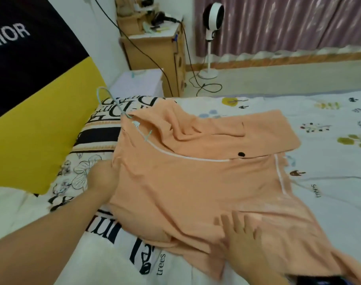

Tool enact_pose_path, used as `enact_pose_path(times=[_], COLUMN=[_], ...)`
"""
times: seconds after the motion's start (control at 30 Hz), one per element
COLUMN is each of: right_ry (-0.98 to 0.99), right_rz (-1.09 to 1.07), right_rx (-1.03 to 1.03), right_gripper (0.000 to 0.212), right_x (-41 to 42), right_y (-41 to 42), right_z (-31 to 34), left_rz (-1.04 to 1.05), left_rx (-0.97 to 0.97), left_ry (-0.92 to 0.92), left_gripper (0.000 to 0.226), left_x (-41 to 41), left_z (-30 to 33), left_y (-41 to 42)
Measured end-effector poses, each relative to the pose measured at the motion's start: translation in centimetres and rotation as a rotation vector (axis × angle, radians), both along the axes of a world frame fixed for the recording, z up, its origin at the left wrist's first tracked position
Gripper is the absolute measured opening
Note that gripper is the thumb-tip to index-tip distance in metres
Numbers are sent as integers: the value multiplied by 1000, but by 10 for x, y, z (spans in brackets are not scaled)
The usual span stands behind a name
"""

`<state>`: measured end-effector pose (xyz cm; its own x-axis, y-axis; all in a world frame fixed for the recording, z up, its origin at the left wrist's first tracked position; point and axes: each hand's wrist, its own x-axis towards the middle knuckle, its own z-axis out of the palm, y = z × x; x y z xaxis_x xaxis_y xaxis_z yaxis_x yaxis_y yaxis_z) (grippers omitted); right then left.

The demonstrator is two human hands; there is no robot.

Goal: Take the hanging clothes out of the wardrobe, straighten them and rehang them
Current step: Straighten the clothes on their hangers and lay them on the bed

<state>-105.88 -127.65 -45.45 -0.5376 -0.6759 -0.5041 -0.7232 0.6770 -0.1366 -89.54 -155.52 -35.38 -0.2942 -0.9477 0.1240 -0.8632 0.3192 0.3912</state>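
Bed (pixel 299 124) fills most of the view, patterned sheet on it. Orange shirt (pixel 185 182) lies spread flat across the middle of the bed, collar end toward the headboard side, hem toward you. It's on a pale hanger (pixel 111 101): hook sticks out past the collar over the pillow (pixel 101 128), the rest is hidden inside the shirt. One sleeve is folded back over the chest, with a white trim line and a black dot visible on the front.

Black and yellow headboard (pixel 37 99) runs along the bed's left edge. Purple curtain (pixel 288 23) covers the far wall. Wooden cabinet (pixel 154 54) stands past the bed's far left corner with clutter on top, too blurred to identify. A white box or stool top (pixel 138 83) sits between it and the bed. White standing fan (pixel 212 17) is on the floor just right of the cabinet; black cables (pixel 202 87) trail from the cabinet to the floor near the fan's base.

Your left hand (pixel 101 179) is at the shirt's left edge near the shoulder, touching the fabric; fingers are tucked under or behind the cloth, so can't tell if they grip. Your right hand (pixel 243 239) lies flat on the lower part of the shirt near the bed's near edge, fingers spread wide and straight, pressing the fabric. Motion-blurred.

Nothing sits on top of the shirt besides your hands.
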Motion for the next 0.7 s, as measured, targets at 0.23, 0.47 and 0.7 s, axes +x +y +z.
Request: enact_pose_path(times=[0.23,0.47,0.7], right_ry=[36,351,-146], right_rz=[-9,-68,225], right_rx=[-15,-767,-127], right_gripper=[38,24,57], right_x=[5,-15,3], right_y=[-30,-68,-33], right_z=[-49,-39,-51], left_rz=[68,-342,-289], left_rx=[174,-119,52], left_ry=[-329,-683,-1063], left_gripper=[50,64,57], left_x=[38,26,-4], left_z=[-73,-95,-90], left_y=[-18,5,32])
